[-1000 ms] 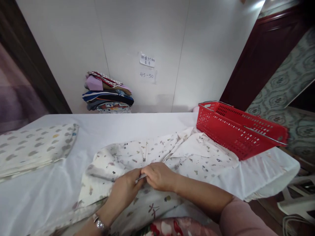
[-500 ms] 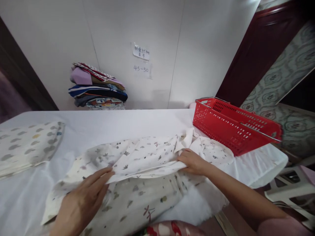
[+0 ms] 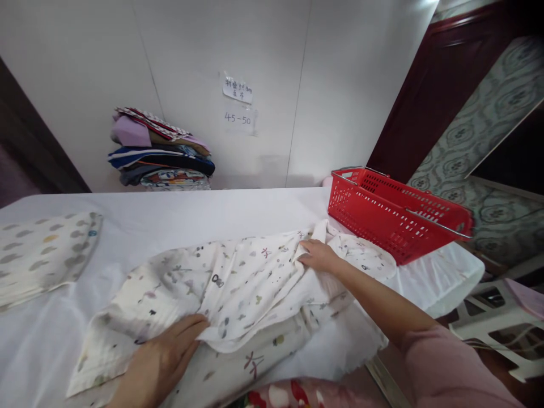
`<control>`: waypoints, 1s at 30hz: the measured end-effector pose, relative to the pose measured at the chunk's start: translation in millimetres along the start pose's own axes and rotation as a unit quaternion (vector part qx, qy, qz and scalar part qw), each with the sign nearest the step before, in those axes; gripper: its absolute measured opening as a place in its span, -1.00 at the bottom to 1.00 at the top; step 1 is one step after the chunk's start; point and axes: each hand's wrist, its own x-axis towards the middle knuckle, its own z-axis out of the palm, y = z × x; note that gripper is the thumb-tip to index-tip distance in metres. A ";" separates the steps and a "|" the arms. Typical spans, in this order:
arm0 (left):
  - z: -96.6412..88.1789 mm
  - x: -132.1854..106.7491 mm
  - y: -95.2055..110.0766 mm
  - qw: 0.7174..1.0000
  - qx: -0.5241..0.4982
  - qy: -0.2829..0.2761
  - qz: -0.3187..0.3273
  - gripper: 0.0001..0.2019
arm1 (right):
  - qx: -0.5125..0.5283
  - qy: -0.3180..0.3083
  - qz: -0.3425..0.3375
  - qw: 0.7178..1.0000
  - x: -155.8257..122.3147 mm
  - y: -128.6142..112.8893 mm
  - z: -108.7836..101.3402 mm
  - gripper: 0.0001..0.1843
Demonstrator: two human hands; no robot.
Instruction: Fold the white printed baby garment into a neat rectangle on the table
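Observation:
A cream cloth with small leaf and flower prints (image 3: 238, 283) lies crumpled across the white-covered table (image 3: 212, 212). My left hand (image 3: 164, 362) rests on its near left part, fingers stretched out and pressed flat, their tips at a raised fold. My right hand (image 3: 318, 256) reaches to the far right of the cloth and pinches a fold of it between closed fingers. The right arm wears a pink sleeve.
A red plastic basket (image 3: 395, 212) with a metal handle stands at the table's right end. A folded spotted cloth (image 3: 42, 255) lies at the left. A stack of folded clothes (image 3: 161, 150) sits by the white wall. White plastic furniture (image 3: 501, 317) is on the floor at right.
Both hands began together at the cloth's middle, then parted. The right hand carried a fold up and to the right; the left slid to the near left and flattened on the cloth.

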 end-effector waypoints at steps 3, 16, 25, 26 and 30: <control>1.1 -2.1 0.5 1.000 0.001 0.004 0.002 -0.71 | 0.089 0.019 0.044 0.995 10.8 -8.8 2.5 -0.72; 14.7 -11.0 -18.8 0.998 -0.059 0.012 0.001 -0.73 | 0.562 0.237 0.262 0.748 -40.8 56.6 -67.6 -0.81; 26.8 -13.0 -22.5 0.994 -0.082 0.065 -0.026 -0.73 | 0.490 0.104 0.396 0.770 -102.8 77.0 -35.4 -0.87; 27.2 -12.9 -22.6 0.993 -0.087 0.066 -0.034 -0.72 | 0.488 0.082 0.394 0.775 -100.5 74.3 -38.7 -0.87; 26.5 -12.1 -25.0 0.993 -0.098 0.040 -0.050 -0.75 | 0.523 0.052 0.307 0.793 -77.6 51.7 -72.0 -0.82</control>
